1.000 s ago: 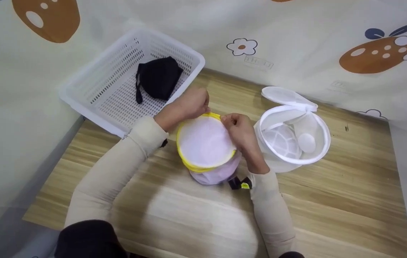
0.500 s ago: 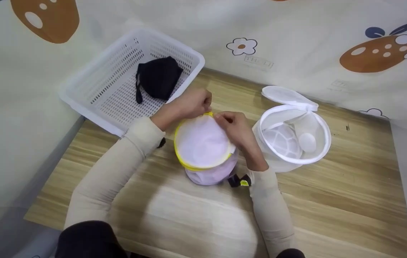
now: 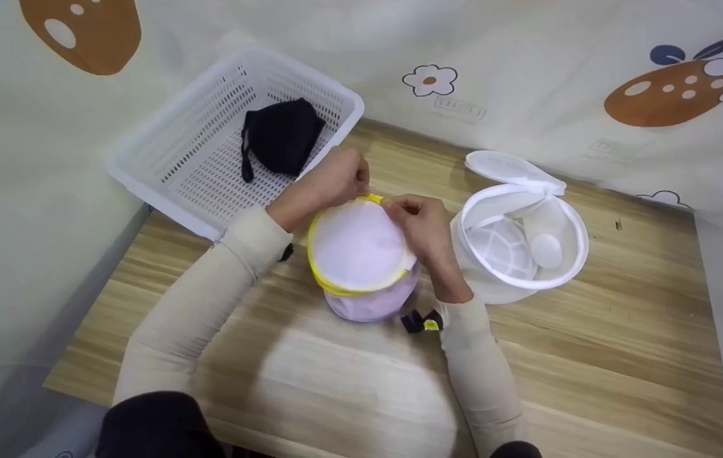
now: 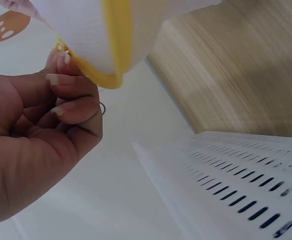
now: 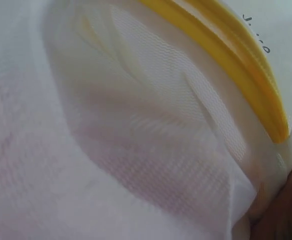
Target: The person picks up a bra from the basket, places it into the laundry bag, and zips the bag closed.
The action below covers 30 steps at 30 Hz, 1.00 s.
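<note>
A round mesh laundry bag (image 3: 361,248), white with a pinkish tint, stands on the table with its flat top up and yellow trim around the rim. At the far side of that rim, my left hand (image 3: 339,179) pinches the yellow edge between thumb and fingers; the left wrist view shows the fingertips at the trim (image 4: 117,35). Just right of it, my right hand (image 3: 423,228) pinches the rim too. Mesh and yellow trim (image 5: 221,55) fill most of the right wrist view, where only a sliver of the hand shows and its fingertips are hidden.
Right of the bag stands a white mesh bag (image 3: 495,294) with its lid folded back, a lattice pattern and a white disc visible inside. A white perforated basket (image 3: 177,210) at the back left holds a black cloth item (image 3: 285,137) with a strap. Patterned curtain (image 3: 526,76) lines the back.
The yellow-trimmed bag has shifted slightly left and away, both hands with it. Its top bulged near my right hand half a second ago and looks flatter now.
</note>
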### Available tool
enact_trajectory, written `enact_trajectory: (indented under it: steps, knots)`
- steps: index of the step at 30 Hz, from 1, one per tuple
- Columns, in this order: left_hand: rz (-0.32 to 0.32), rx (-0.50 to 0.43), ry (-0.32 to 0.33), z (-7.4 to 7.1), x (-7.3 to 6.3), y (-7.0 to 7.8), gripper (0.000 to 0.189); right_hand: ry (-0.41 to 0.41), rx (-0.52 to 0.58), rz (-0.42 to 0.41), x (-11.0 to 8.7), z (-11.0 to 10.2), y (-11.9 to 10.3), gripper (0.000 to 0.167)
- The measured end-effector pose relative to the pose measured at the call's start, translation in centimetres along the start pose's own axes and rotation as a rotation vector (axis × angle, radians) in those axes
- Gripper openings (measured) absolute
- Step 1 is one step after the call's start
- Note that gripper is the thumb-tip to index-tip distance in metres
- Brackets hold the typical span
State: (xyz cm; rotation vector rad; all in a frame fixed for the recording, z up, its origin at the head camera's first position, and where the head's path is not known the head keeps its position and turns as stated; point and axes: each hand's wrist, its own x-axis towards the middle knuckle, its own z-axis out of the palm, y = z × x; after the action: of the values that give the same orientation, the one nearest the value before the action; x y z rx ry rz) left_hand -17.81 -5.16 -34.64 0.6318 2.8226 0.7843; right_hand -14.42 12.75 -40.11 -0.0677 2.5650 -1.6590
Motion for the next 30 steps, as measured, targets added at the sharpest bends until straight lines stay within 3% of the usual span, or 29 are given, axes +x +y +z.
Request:
enact_trajectory:
  steps: [9,16,19,24,30]
  knots:
    - [-0.098,-0.008,0.013,-0.6,-0.8,-1.0,0.015,0.011,-0.019,0.002,-0.2,-0.5,-0.1,0.015]
    - [-0.093,-0.086,0.049,-0.5,-0.6,-0.8,0.014,-0.074,-0.048,-0.186,-0.2,-0.9,0.1,0.018]
    - [-0.101,-0.091,0.046,-0.4,-0.5,-0.5,0.013,-0.098,-0.032,-0.227,0.0,-0.7,0.3,0.019]
    - [-0.114,-0.072,0.042,-0.2,-0.2,0.0,0.013,-0.047,-0.002,-0.248,0.1,-0.1,0.4,0.017]
    - [-0.101,-0.026,0.029,-0.1,0.0,0.2,0.013,0.02,-0.063,-0.222,0.1,0.1,0.2,0.018]
